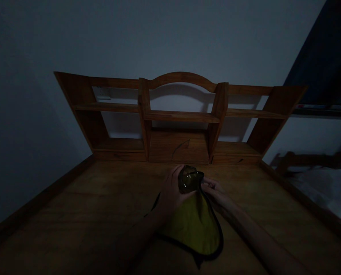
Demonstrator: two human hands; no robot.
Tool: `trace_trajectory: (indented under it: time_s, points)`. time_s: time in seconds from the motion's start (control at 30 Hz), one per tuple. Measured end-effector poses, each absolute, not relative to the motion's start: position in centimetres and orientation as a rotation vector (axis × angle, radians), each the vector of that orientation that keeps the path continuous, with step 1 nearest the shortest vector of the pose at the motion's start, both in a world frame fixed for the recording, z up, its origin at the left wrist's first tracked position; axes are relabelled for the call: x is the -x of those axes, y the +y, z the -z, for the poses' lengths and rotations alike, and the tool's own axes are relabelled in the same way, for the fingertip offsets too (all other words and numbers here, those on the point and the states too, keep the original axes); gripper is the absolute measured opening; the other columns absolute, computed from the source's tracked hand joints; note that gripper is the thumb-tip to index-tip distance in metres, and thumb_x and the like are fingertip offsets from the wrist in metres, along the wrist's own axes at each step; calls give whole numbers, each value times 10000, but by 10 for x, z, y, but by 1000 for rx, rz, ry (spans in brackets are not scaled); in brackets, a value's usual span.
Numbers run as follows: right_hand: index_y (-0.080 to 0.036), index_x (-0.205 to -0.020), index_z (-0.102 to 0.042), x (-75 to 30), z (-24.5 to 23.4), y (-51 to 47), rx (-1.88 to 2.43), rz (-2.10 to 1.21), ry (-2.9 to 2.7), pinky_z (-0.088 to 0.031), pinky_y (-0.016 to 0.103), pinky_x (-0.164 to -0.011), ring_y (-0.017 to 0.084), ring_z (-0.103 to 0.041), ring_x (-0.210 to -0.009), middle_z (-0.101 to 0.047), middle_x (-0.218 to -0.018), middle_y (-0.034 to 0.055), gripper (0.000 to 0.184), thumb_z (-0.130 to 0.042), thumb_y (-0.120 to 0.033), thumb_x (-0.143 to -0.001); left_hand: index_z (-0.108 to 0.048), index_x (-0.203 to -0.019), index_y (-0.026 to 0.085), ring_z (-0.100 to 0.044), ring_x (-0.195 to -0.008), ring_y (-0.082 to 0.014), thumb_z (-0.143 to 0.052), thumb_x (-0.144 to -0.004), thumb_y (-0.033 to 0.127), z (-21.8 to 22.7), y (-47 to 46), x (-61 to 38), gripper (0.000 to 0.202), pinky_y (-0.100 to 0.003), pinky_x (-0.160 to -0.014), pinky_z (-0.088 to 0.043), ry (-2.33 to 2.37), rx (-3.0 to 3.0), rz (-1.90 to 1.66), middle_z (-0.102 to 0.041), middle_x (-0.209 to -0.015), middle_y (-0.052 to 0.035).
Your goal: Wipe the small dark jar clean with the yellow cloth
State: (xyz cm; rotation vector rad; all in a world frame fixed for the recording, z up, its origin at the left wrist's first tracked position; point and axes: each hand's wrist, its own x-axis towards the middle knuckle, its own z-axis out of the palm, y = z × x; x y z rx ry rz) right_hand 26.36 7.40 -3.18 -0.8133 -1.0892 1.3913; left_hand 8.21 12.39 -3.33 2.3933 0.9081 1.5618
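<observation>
Yellow-green cloth (199, 225), edged in black, spread beneath a dark, glossy object (187, 178) at a wooden table (107, 198) in a dimly lit room. The object sat at the cloth's far end, between the two hands and nearer the left. The left hand (170, 191) curved around its left side, fingers behind and thumb in front, partly closed on it. The right hand (216, 193), nearly closed, appeared to pinch the cloth's black edge just right of the object; shadow hid the exact grip. Roundish from this angle, the object showed no clear long axis, while the cloth ran lengthwise from the hands back toward the person, its rounded near corner resting on the tabletop. Whether the object lay on the cloth or inside a fold could not be told. Beyond the hands, a wooden shelf unit (182, 115) stood along the table's far edge against a pale wall (170, 42). White fabric (325, 187) lay past the table's right side, beside a wooden rail (310, 159).
</observation>
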Motion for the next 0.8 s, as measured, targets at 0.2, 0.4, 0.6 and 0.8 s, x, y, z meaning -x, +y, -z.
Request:
trace_trajectory:
  time_s: [0.2,0.4,0.6,0.8]
  points:
    - [-190,-1047,-703,-262,45,78,852,-1350,-1054,-468,206,-704,140,-639,-773,-706,-862,33,297,-752,-309,-779,-341,-1334,215,-454,-1228,-279,-813,-635,293,35,132,-84,847,-464,-1036,-400,863,-2244,-1608,-465,-1309,-114]
    - [-171,-964,-722,-264,43,78,913,-1305,-1080,-423,185,-605,114,-594,-674,-685,-792,19,267,-773,-324,-751,-342,-1317,215,-462,-1211,-284,-837,-590,275,44,139,-85,881,-472,-1017,-413,797,-2251,-1618,-467,-1294,-112]
    - [-168,-850,-742,-267,44,82,996,-1231,-1082,-381,186,-524,89,-530,-556,-657,-683,-1,228,-802,-332,-705,-346,-1289,222,-472,-1207,-296,-858,-522,258,51,149,-88,923,-486,-1004,-418,701,-2187,-1668,-475,-1279,-111]
    - [-162,-800,-758,-270,44,83,1071,-1174,-1047,-401,206,-528,113,-553,-568,-686,-705,24,242,-823,-349,-660,-306,-1316,220,-500,-1201,-271,-845,-565,258,42,139,-83,925,-456,-998,-439,657,-2053,-1500,-472,-1317,-119]
